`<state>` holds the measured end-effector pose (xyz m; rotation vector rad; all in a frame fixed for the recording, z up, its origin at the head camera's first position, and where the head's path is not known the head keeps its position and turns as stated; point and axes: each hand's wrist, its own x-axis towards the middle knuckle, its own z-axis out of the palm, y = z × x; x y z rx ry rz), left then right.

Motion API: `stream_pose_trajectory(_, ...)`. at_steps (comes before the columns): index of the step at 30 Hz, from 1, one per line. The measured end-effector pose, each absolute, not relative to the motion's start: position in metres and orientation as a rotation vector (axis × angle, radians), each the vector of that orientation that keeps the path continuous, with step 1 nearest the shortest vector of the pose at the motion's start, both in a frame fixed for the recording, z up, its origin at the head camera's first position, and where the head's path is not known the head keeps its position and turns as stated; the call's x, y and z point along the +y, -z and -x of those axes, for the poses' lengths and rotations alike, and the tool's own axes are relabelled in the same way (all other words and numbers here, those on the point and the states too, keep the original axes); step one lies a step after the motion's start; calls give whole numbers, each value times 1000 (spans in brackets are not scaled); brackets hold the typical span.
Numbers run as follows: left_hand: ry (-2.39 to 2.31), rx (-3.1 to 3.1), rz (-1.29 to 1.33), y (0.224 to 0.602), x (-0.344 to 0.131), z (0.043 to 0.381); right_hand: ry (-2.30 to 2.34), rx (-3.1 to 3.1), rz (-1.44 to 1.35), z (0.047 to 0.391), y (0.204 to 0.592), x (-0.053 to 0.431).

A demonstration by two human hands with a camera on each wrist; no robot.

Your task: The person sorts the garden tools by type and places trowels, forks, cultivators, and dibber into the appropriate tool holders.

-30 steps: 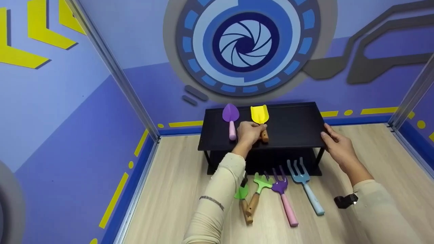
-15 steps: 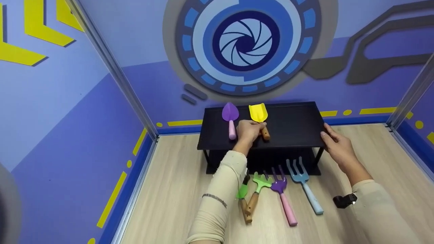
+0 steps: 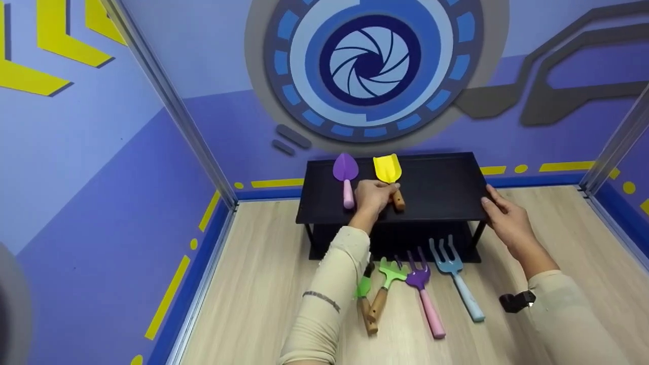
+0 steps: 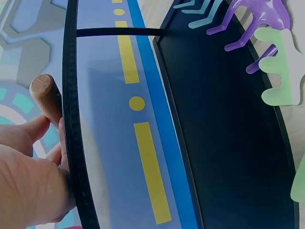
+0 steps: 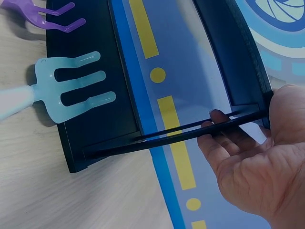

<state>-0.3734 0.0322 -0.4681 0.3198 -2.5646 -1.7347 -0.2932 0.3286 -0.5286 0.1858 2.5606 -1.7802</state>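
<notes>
My left hand [image 3: 374, 196] pinches the wooden handle of a small yellow shovel [image 3: 387, 168] just below its blade. The shovel lies on the top tier of a black two-tier rack [image 3: 441, 187], blade toward the back wall. In the left wrist view the end of the wooden handle [image 4: 45, 90] shows past the rack's edge; the blade is hidden there. Left of that hand, a purple trowel [image 3: 346, 167] with a pink handle rests on the same tier. My right hand [image 3: 511, 223] grips the rack's right end, fingers curled beneath the top tier near a post.
Before the rack lie a green tool [image 3: 364, 287] partly behind my left sleeve, a green hand rake [image 3: 391, 274], a purple hand fork [image 3: 418, 279] and a light blue hand fork [image 3: 448, 266]. The forks' tines overlap the lower tier. Printed walls [image 3: 218, 116] enclose the back and sides.
The yellow shovel has turned slightly in my left hand: its handle end has swung right and its blade a little left. My right hand keeps its place on the rack.
</notes>
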Motion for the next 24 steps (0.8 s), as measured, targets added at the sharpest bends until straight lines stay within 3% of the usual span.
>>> stream_pose_trajectory(16, 1529, -2639, -338, 466, 31, 366, 1770, 2559, -179, 296, 527, 327)
stream_pose_trajectory(24, 1511, -2562, -177, 465, 28, 344, 1774, 2557, -167, 294, 529, 329)
